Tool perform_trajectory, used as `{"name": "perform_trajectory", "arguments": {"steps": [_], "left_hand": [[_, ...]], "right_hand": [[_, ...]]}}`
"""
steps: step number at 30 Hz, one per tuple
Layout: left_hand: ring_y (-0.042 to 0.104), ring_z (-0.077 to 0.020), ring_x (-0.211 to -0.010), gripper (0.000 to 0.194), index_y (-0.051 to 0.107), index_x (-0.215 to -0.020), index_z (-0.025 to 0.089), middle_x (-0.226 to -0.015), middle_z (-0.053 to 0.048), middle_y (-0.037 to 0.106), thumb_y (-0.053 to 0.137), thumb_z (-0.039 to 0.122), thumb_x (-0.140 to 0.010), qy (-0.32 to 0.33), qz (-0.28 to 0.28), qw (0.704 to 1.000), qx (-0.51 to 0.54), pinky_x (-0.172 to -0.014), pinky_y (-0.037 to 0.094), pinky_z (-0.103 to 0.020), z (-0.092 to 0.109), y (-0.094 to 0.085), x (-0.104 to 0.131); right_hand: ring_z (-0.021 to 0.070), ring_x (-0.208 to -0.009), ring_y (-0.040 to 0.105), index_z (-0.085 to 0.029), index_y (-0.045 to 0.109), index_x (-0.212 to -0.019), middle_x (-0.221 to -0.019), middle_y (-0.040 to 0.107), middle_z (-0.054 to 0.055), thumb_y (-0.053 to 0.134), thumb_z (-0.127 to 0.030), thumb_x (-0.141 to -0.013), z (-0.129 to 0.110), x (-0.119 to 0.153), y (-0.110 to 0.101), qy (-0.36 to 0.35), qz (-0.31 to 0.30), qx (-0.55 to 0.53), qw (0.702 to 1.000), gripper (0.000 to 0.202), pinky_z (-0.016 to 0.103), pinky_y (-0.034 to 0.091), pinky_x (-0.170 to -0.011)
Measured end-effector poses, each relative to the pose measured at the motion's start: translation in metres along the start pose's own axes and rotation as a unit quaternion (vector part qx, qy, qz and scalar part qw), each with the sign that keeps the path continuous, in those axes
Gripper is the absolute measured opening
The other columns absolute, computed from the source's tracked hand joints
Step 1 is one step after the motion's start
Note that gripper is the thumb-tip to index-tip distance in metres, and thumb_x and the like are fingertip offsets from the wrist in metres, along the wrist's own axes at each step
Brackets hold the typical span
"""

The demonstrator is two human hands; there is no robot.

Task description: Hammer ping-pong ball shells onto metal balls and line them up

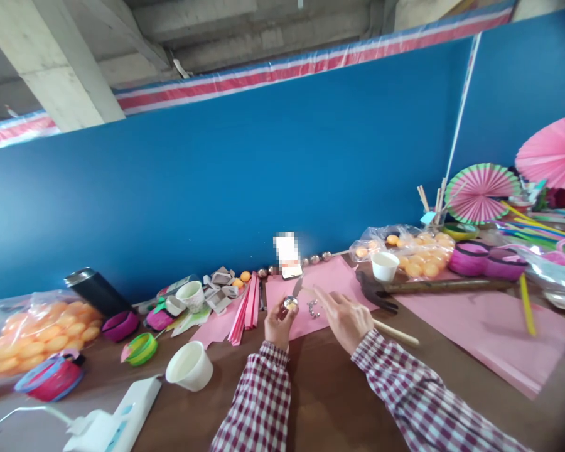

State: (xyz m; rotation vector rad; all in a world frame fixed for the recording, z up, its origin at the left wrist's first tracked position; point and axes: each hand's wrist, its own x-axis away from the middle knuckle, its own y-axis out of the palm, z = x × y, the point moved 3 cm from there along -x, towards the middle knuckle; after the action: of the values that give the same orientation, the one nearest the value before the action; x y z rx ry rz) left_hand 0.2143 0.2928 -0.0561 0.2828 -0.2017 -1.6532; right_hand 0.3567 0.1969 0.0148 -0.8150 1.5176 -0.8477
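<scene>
My left hand (277,326) is closed around a small shiny metal ball (290,303), with a yellowish patch on its lower side. My right hand (347,319) grips a small hammer (400,333) by its long, pale wooden handle, which passes under the palm and out behind the wrist. Its narrow grey head is just above the ball; whether they touch is unclear. Several tiny silvery pieces (313,309) lie between my hands on pink paper (329,282). Beyond them, a phone (289,257) with a lit screen leans near the blue partition, by more metal balls (315,258).
A claw hammer (381,292) lies to the right, near a white cup (385,267) and bagged orange balls (424,254). Leftward are pink strips (245,311), another white cup (189,367), a power strip (134,408), a dark bottle (98,293) and more bagged balls (47,333).
</scene>
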Motion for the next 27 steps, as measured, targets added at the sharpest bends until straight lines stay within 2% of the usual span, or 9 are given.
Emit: {"name": "perform_trajectory", "arguments": {"steps": [6, 10, 13, 15, 19, 22, 27], "left_hand": [[0.059, -0.0126, -0.077, 0.045, 0.058, -0.1, 0.013, -0.088, -0.008, 0.064, 0.069, 0.026, -0.059, -0.022, -0.012, 0.997, 0.077, -0.074, 0.045, -0.028, 0.0, 0.001, 0.001], [0.059, -0.0116, -0.07, 0.042, 0.058, -0.098, 0.013, -0.08, -0.007, 0.064, 0.069, 0.027, -0.06, -0.022, -0.035, 0.995, 0.094, -0.07, 0.045, -0.028, 0.0, 0.004, 0.002], [0.059, -0.0126, -0.071, 0.041, 0.059, -0.095, 0.013, -0.081, -0.007, 0.063, 0.069, 0.029, -0.059, -0.035, -0.028, 0.993, 0.109, -0.072, 0.045, -0.029, 0.0, 0.004, 0.001], [0.059, -0.0127, -0.071, 0.04, 0.059, -0.094, 0.013, -0.082, -0.007, 0.063, 0.068, 0.031, -0.06, -0.036, -0.033, 0.993, 0.106, -0.071, 0.044, -0.029, -0.001, 0.005, 0.001], [0.057, -0.0102, -0.066, 0.042, 0.057, -0.1, 0.013, -0.078, -0.005, 0.062, 0.065, 0.032, -0.064, -0.022, -0.054, 0.994, 0.09, -0.064, 0.044, -0.026, 0.0, 0.006, 0.001], [0.057, -0.0101, -0.071, 0.043, 0.056, -0.103, 0.015, -0.084, -0.006, 0.061, 0.065, 0.031, -0.064, -0.027, -0.052, 0.993, 0.099, -0.068, 0.044, -0.026, -0.001, 0.005, 0.001], [0.057, -0.0082, -0.067, 0.047, 0.055, -0.103, 0.014, -0.082, -0.005, 0.062, 0.068, 0.028, -0.061, -0.022, -0.043, 0.995, 0.092, -0.067, 0.045, -0.023, -0.001, 0.005, 0.001]], "right_hand": [[0.0117, -0.069, 0.055, -0.031, 0.026, -0.129, -0.084, 0.061, 0.003, 0.033, -0.024, -0.085, -0.003, 0.0, -0.005, 0.005, 0.004, 0.006, 1.0, 0.045, 0.02, 0.032, -0.05], [0.0107, -0.064, 0.055, -0.032, 0.026, -0.129, -0.082, 0.061, 0.002, 0.035, -0.025, -0.085, -0.004, 0.0, 0.0, -0.01, -0.029, 0.016, 0.999, 0.045, 0.021, 0.03, -0.047], [0.0113, -0.066, 0.055, -0.031, 0.024, -0.13, -0.083, 0.06, 0.003, 0.031, -0.025, -0.086, -0.002, -0.002, 0.0, 0.017, -0.018, 0.022, 0.999, 0.045, 0.021, 0.03, -0.049], [0.0119, -0.07, 0.056, -0.03, 0.023, -0.13, -0.086, 0.06, 0.004, 0.03, -0.025, -0.087, -0.002, -0.002, -0.002, 0.032, -0.02, 0.023, 0.999, 0.044, 0.02, 0.032, -0.051], [0.0122, -0.068, 0.056, -0.031, 0.028, -0.128, -0.086, 0.06, 0.004, 0.033, -0.026, -0.086, -0.007, -0.003, -0.004, 0.027, -0.067, 0.022, 0.997, 0.042, 0.02, 0.032, -0.05], [0.0126, -0.072, 0.056, -0.03, 0.025, -0.129, -0.087, 0.06, 0.005, 0.03, -0.028, -0.087, -0.005, -0.003, -0.004, 0.031, -0.06, -0.002, 0.998, 0.043, 0.02, 0.034, -0.052], [0.0135, -0.072, 0.054, -0.034, 0.019, -0.131, -0.087, 0.059, 0.004, 0.031, -0.025, -0.086, 0.005, -0.004, 0.01, 0.022, -0.071, -0.009, 0.997, 0.047, 0.021, 0.034, -0.055]]}}
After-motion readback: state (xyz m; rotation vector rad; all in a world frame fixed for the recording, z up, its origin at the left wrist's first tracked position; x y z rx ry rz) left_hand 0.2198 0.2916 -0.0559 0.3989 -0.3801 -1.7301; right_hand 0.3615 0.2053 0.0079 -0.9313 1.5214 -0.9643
